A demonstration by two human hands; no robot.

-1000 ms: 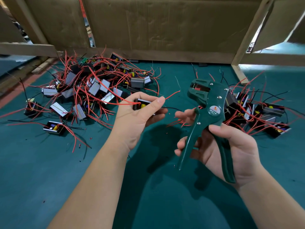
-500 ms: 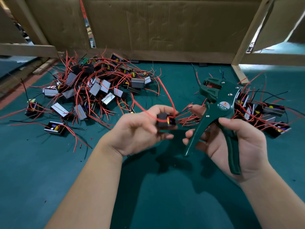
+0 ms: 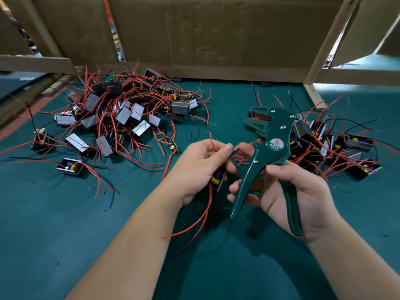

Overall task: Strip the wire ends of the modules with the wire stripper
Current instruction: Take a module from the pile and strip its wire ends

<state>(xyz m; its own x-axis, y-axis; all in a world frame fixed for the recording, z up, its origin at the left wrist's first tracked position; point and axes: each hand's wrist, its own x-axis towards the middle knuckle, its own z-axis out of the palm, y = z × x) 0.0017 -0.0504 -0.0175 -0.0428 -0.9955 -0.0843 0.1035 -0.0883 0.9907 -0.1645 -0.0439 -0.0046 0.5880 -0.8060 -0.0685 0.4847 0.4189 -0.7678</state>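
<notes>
My left hand (image 3: 198,169) grips a small black module (image 3: 217,179) with a yellow part; its red wires (image 3: 201,217) hang below the palm, and thumb and forefinger pinch a thin wire near the top. My right hand (image 3: 290,191) holds the dark green wire stripper (image 3: 268,148) by its handles, jaws up and pointing left, just right of the left thumb. The right forefinger reaches toward the pinched wire. Nothing sits in the stripper's jaws.
A big heap of modules with red wires (image 3: 121,120) lies at the back left on the green mat (image 3: 65,234). A smaller heap (image 3: 337,148) lies at the right, behind the stripper. Cardboard walls (image 3: 205,33) and wooden rails (image 3: 320,53) close the back.
My left hand has turned the module downward into the palm and drawn it nearer, its wires now hanging below. The stripper has tilted more upright and come closer to the left hand.
</notes>
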